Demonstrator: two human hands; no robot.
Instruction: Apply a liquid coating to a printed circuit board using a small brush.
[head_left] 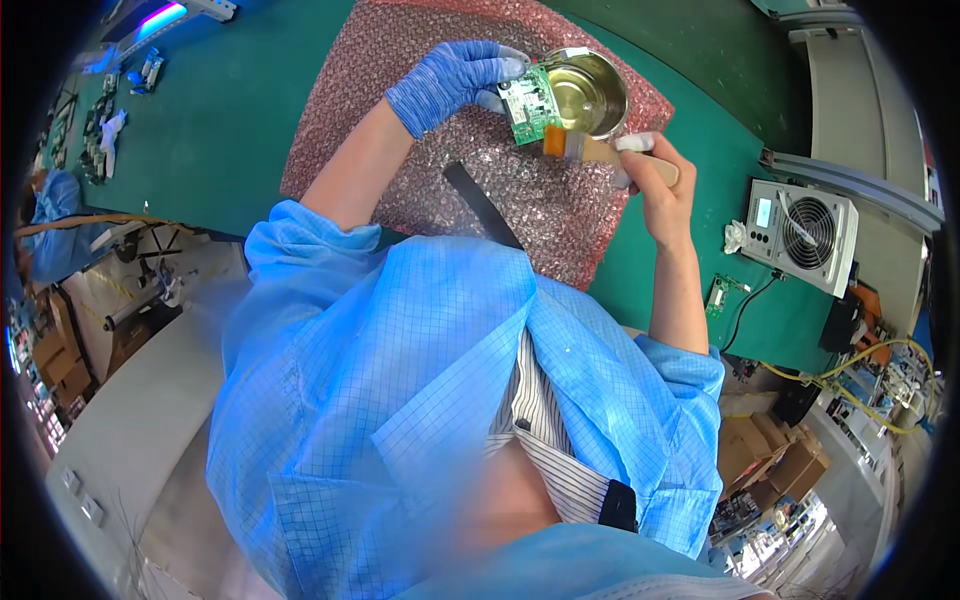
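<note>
My left hand (460,82), in a blue knit glove, grips a green circuit board (532,106) by its left edge, tilted beside a metal cup. My right hand (655,180), with white covers on some fingertips, is closed round the wooden handle of a flat paintbrush (597,150). The brush's orange bristles point left and meet or nearly meet the board's lower right corner; I cannot tell if they touch. Just behind stands the round metal cup (612,82), with a yellowish liquid or sheen inside. Both hands are over pink bubble wrap (400,180).
A dark strip (482,207) lies on the wrap near my chest. To the right on the green table (690,130) stand a white fan unit (800,235) and a small circuit board (718,295). More boards (100,130) lie far left, near a purple-lit lamp (160,20).
</note>
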